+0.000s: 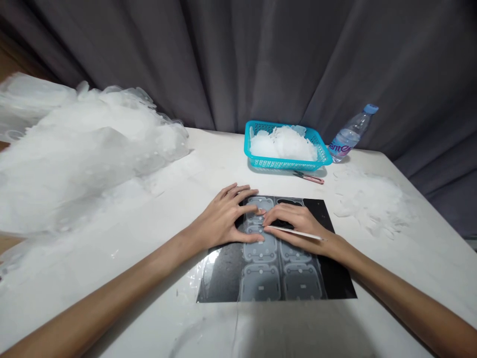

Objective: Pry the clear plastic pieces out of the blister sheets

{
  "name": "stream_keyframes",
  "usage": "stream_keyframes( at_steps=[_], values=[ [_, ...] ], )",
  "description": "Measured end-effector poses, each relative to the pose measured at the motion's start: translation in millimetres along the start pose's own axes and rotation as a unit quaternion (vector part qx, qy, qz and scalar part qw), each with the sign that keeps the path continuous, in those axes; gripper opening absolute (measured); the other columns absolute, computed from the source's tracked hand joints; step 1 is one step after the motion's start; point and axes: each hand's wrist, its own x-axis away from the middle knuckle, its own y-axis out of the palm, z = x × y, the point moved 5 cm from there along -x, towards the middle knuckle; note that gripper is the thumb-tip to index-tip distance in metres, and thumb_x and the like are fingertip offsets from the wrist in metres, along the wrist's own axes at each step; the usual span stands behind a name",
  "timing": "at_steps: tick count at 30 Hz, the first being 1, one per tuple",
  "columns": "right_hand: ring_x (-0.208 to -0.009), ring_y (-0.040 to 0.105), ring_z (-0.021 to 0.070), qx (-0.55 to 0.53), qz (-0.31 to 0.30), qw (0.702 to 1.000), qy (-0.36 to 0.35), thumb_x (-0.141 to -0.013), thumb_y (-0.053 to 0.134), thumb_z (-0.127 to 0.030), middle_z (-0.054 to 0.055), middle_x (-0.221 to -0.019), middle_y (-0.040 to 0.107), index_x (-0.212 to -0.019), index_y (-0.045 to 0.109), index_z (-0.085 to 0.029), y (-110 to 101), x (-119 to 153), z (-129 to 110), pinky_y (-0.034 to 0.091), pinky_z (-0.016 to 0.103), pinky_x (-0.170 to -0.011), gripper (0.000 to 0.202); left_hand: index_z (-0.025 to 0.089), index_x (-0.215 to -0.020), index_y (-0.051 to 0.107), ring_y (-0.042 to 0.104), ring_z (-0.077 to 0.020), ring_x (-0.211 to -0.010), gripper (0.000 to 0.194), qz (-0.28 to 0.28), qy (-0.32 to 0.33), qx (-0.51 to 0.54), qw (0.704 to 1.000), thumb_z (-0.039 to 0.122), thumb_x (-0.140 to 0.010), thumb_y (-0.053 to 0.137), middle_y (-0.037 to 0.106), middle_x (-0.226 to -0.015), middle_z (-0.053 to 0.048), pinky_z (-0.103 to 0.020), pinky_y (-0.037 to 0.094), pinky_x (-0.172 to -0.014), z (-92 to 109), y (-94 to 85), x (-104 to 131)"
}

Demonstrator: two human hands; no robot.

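A black rectangular mat (335,271) lies on the white table under both hands. Over it rests a clear plastic sheet (261,283) with rounded, frosted shapes in two columns. My left hand (225,219) is spread over the sheet's upper left part, fingers apart, thumb and fingertips touching it. My right hand (294,223) pinches a thin white pen-like tool (301,232), its back end pointing right. The tool's working tip is hidden by my fingers, close to my left hand. Near the top of the right column, a dark opening (289,203) shows in the sheet.
A blue basket (288,164) holds a pile of translucent pieces (285,142). A pink-handled cutter (311,178) lies before it, and a water bottle (348,139) stands to its right. Clear scraps (376,199) lie at right; a large heap of translucent plastic (85,154) covers the left side.
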Motion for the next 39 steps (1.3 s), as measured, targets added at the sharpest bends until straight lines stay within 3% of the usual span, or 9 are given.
stream_keyframes(
  at_steps=[6,12,15,19,24,34,39],
  values=[
    [-0.112,0.072,0.023,0.062,-0.005,0.997,-0.045,-0.106,0.058,-0.021,0.008,-0.112,0.077,-0.107,0.066,-0.021,-0.3,-0.4,-7.9,0.057,0.035,-0.093,0.008,0.024,-0.115,0.075,0.044,-0.0362,-0.151,0.066,-0.002,0.009,-0.009,1.0,0.081,-0.084,0.064,0.055,-0.159,-0.013,-0.057,0.025,-0.128,-0.2,0.9,-0.1],
    [-0.102,0.074,0.0218,0.096,-0.039,0.994,-0.044,-0.107,0.054,-0.019,0.01,-0.109,0.075,-0.103,0.067,-0.018,-4.1,3.1,-11.3,0.057,0.031,-0.082,0.014,0.023,-0.115,0.074,0.044,-0.036,-0.151,0.068,-0.011,0.007,-0.009,1.0,0.083,-0.085,0.062,0.055,-0.159,-0.013,-0.057,0.024,-0.129,0.3,1.5,-1.0],
    [-0.099,0.074,0.0204,0.052,-0.05,0.997,-0.007,-0.107,0.054,-0.02,0.01,-0.111,0.074,-0.105,0.067,-0.019,-10.4,6.5,-6.9,0.057,0.031,-0.082,0.013,0.024,-0.119,0.074,0.043,-0.0358,-0.151,0.069,-0.018,0.002,-0.005,1.0,0.084,-0.085,0.061,0.054,-0.16,-0.012,-0.058,0.024,-0.128,-0.7,2.1,-1.2],
    [-0.102,0.074,0.02,-0.067,-0.014,0.997,0.046,-0.103,0.063,-0.022,0.007,-0.108,0.074,-0.1,0.069,-0.021,-20.3,8.8,1.7,0.057,0.034,-0.094,0.007,0.027,-0.124,0.073,0.043,-0.0356,-0.151,0.07,-0.025,-0.002,-0.001,1.0,0.084,-0.084,0.061,0.052,-0.161,-0.012,-0.059,0.025,-0.128,-3.6,2.6,-1.4],
    [-0.113,0.072,0.022,-0.109,-0.003,0.993,0.041,-0.102,0.065,-0.024,0.007,-0.11,0.075,-0.1,0.069,-0.021,-13.1,5.2,6.5,0.056,0.037,-0.1,0.006,0.027,-0.125,0.073,0.042,-0.0355,-0.152,0.07,-0.023,0.001,0.002,1.0,0.083,-0.085,0.062,0.051,-0.161,-0.012,-0.059,0.026,-0.128,-6.1,3.3,-0.6],
    [-0.112,0.071,0.0203,-0.021,-0.022,0.999,-0.014,-0.107,0.056,-0.024,0.007,-0.115,0.073,-0.11,0.065,-0.022,-4.5,7.3,2.1,0.057,0.035,-0.098,0.009,0.026,-0.124,0.072,0.042,-0.0392,-0.151,0.07,-0.025,-0.012,0.039,0.999,0.081,-0.082,0.067,0.051,-0.161,-0.012,-0.061,0.027,-0.126,-5.3,3.4,0.0],
    [-0.101,0.072,0.0211,0.182,0.0,0.978,-0.104,-0.109,0.052,-0.027,0.009,-0.106,0.074,-0.114,0.066,-0.018,5.7,3.4,-4.7,0.06,0.033,-0.086,0.017,0.028,-0.138,0.062,0.036,-0.0403,-0.154,0.071,-0.045,-0.034,0.089,0.994,0.077,-0.087,0.066,0.046,-0.164,-0.012,-0.061,0.031,-0.125,-4.5,3.4,2.6]
  ],
)
